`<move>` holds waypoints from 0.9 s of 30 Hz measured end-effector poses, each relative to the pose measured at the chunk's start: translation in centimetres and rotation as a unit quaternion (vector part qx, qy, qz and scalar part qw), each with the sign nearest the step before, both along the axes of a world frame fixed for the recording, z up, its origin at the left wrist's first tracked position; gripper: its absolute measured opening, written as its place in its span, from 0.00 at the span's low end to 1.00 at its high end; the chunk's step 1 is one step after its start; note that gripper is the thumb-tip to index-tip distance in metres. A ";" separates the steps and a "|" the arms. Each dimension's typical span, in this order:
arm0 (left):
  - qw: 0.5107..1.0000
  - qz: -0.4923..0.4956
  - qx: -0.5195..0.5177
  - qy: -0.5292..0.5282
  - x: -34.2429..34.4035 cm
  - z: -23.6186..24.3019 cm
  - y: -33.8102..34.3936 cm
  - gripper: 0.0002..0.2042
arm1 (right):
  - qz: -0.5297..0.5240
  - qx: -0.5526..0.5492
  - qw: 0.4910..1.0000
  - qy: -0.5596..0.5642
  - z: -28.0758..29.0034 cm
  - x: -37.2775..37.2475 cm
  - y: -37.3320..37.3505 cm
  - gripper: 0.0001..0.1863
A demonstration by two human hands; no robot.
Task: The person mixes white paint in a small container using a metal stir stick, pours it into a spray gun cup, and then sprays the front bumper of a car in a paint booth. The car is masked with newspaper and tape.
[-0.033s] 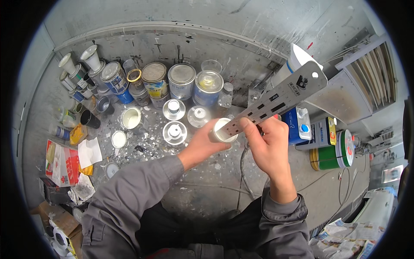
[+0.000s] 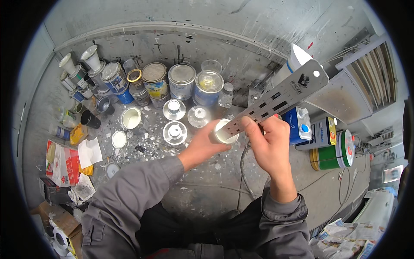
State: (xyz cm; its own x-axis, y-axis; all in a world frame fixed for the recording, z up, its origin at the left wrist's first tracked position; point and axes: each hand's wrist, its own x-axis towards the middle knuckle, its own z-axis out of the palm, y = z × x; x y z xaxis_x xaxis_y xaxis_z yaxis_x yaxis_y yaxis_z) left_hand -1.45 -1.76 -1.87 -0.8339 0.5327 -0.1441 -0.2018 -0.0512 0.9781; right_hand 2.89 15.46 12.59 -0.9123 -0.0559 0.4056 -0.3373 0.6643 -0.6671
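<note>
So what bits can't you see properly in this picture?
Head view only:
- Cup: the left hand and the metal ruler cover most of it, so what's inside is hidden.
- Ruler's lower end: behind the right hand fingers.
- Cans at the back: labels too small and bent by the lens.
- Newspaper: cut off by the dark rim.

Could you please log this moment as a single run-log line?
left hand: holds white cup | right hand: holds slotted metal stick at cup rim | bench: paint cans behind
</note>
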 end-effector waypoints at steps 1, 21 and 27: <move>1.000 -0.001 -0.002 0.023 0.1 -0.2 0.1 0.42 | -0.013 -0.007 1.000 0.006 0.1 -0.1 0.1 0.06; 0.999 -0.005 0.036 0.013 -0.1 -0.4 0.0 0.41 | -0.064 0.008 0.998 0.003 0.4 -0.4 1.0 0.05; 1.000 -0.006 0.028 0.012 0.0 -0.7 0.0 0.42 | -0.009 -0.004 1.000 0.002 -0.2 0.0 0.2 0.06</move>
